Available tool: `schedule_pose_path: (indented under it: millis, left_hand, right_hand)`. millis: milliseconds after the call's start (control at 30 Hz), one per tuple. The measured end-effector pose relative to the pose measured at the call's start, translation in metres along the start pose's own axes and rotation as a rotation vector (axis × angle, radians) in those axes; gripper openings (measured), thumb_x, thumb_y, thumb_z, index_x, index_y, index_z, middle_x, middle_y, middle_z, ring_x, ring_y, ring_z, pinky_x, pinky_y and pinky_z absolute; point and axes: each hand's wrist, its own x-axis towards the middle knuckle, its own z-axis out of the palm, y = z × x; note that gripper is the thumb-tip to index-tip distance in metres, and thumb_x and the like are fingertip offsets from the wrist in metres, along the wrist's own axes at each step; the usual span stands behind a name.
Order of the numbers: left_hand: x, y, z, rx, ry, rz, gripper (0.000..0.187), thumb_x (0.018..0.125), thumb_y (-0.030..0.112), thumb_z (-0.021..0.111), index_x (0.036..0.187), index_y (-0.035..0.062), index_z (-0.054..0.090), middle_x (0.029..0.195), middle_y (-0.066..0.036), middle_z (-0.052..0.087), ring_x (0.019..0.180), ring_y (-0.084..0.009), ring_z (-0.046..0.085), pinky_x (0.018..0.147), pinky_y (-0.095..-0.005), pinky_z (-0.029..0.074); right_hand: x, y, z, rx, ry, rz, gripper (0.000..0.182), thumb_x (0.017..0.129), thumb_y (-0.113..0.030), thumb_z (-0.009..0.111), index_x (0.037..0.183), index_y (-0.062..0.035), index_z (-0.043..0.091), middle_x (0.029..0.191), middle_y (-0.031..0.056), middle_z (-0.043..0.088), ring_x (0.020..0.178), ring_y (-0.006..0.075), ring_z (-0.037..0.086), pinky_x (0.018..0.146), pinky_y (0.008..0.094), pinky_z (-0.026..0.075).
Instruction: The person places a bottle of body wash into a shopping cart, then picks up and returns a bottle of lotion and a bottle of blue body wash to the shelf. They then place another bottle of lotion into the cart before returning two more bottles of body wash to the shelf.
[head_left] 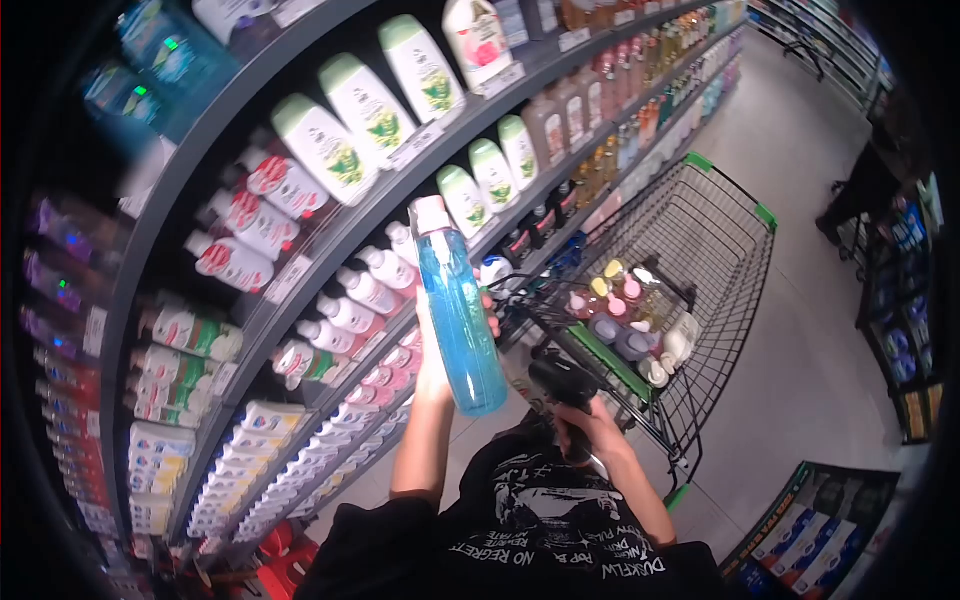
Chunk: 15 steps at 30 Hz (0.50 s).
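My left hand (432, 345) is wrapped around a blue transparent bottle (460, 320) with a white and pinkish cap. The bottle is held up, slightly tilted, in front of the shelves, and its fingertips show at the right side. Lower down, my right hand (592, 432) is closed around the handle of a black handheld barcode scanner (562, 380). The scanner's head is near the handle end of a shopping cart (645, 372). Inside the cart's child-seat end sit several pump bottles (618, 305) with pink, yellow and grey tops.
Tiered grey shelves (290, 270) run along the left, stocked with white-and-green bottles (362, 105), pink-labelled bottles (235, 255) and packs. At right stand a person (862, 185) in dark clothes and a display (893, 300). A bin of blue-white packs (815, 545) is at lower right.
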Motion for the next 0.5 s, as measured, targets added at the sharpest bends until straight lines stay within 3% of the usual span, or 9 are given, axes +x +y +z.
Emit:
schedule_pose_path:
  millis: [33, 67, 100, 167, 267, 367, 433, 467, 500]
  left_hand:
    - [0.014, -0.002, 0.01, 0.159, 0.148, -0.024, 0.066, 0.094, 0.062, 0.038, 0.121, 0.0043, 0.056, 0.095, -0.013, 0.065, 0.082, -0.0281, 0.067, 0.07, -0.0433, 0.057]
    - [0.038, -0.008, 0.01, 0.133, 0.118, -0.088, 0.062, 0.095, 0.06, 0.039, 0.114, 0.0044, 0.059, 0.093, -0.013, 0.066, 0.083, -0.0274, 0.067, 0.072, -0.0421, 0.057]
    - [0.059, -0.015, 0.011, 0.254, 0.245, -0.075, 0.052, 0.095, 0.049, 0.051, 0.119, 0.0033, 0.055, 0.099, -0.011, 0.066, 0.084, -0.0257, 0.066, 0.074, -0.0391, 0.056]
    - [0.115, -0.033, 0.001, 0.517, 0.099, 0.107, 0.048, 0.09, 0.032, 0.064, 0.125, 0.002, 0.049, 0.106, -0.009, 0.064, 0.09, -0.0221, 0.064, 0.082, -0.0359, 0.053]
    - [0.2, -0.067, 0.005, 0.743, -0.167, 0.036, 0.053, 0.081, 0.014, 0.072, 0.127, 0.0024, 0.047, 0.11, -0.006, 0.062, 0.099, -0.0143, 0.06, 0.089, -0.031, 0.047]
    - [0.272, -0.119, -0.017, 0.982, -0.238, 0.087, 0.056, 0.073, 0.012, 0.079, 0.121, 0.0013, 0.052, 0.108, -0.007, 0.062, 0.097, -0.0141, 0.061, 0.087, -0.0306, 0.049]
    - [0.311, -0.159, -0.055, 1.109, -0.205, 0.097, 0.058, 0.069, 0.012, 0.082, 0.119, 0.0005, 0.054, 0.108, -0.008, 0.063, 0.097, -0.0155, 0.061, 0.088, -0.0313, 0.049]
    - [0.326, -0.175, -0.064, 1.187, -0.23, 0.145, 0.06, 0.065, 0.004, 0.083, 0.116, -0.0002, 0.053, 0.106, -0.006, 0.063, 0.097, -0.0152, 0.062, 0.088, -0.0297, 0.049]
    - [0.338, -0.189, -0.075, 1.323, -0.374, 0.331, 0.061, 0.063, 0.004, 0.084, 0.115, 0.0012, 0.053, 0.104, -0.006, 0.065, 0.093, -0.0157, 0.063, 0.085, -0.0285, 0.051]
  right_hand:
    - [-0.002, -0.002, 0.001, 0.068, 0.062, 0.003, 0.018, 0.091, -0.009, 0.06, 0.106, -0.0008, 0.057, 0.063, 0.004, 0.053, 0.05, 0.0135, 0.053, 0.048, 0.0283, 0.047]
    - [-0.004, -0.004, 0.0, 0.146, 0.093, 0.045, 0.019, 0.092, -0.01, 0.058, 0.108, -0.0015, 0.056, 0.063, 0.0038, 0.052, 0.05, 0.0136, 0.053, 0.048, 0.0283, 0.046]
    - [-0.004, -0.003, -0.007, 0.164, 0.043, 0.039, 0.021, 0.092, -0.012, 0.058, 0.11, -0.0011, 0.056, 0.063, 0.0041, 0.053, 0.05, 0.0137, 0.053, 0.048, 0.0283, 0.046]
    - [-0.001, -0.005, -0.016, 0.187, 0.028, 0.064, 0.023, 0.092, -0.012, 0.059, 0.111, 0.0005, 0.056, 0.063, 0.0044, 0.053, 0.05, 0.0138, 0.053, 0.048, 0.0283, 0.046]
    - [0.002, 0.002, -0.032, 0.319, -0.033, 0.039, 0.024, 0.092, -0.01, 0.057, 0.112, 0.0028, 0.056, 0.063, 0.0053, 0.054, 0.049, 0.0136, 0.054, 0.047, 0.0274, 0.046]
    - [0.003, 0.001, -0.048, 0.434, -0.202, -0.072, 0.034, 0.091, -0.015, 0.06, 0.115, 0.007, 0.05, 0.067, 0.0062, 0.054, 0.052, 0.0134, 0.056, 0.051, 0.0276, 0.051]
    - [0.001, 0.0, -0.054, 0.455, -0.119, -0.098, 0.039, 0.088, -0.017, 0.059, 0.116, 0.0084, 0.048, 0.07, 0.0092, 0.055, 0.055, 0.0154, 0.057, 0.052, 0.0315, 0.052]
    - [0.0, 0.001, -0.056, 0.474, -0.071, -0.094, 0.041, 0.087, -0.019, 0.06, 0.117, 0.0069, 0.048, 0.07, 0.009, 0.055, 0.056, 0.015, 0.057, 0.054, 0.0315, 0.052]
    - [-0.002, 0.0, -0.057, 0.498, -0.038, -0.092, 0.042, 0.087, -0.02, 0.06, 0.118, 0.0059, 0.05, 0.07, 0.0088, 0.056, 0.058, 0.0149, 0.057, 0.056, 0.0309, 0.052]
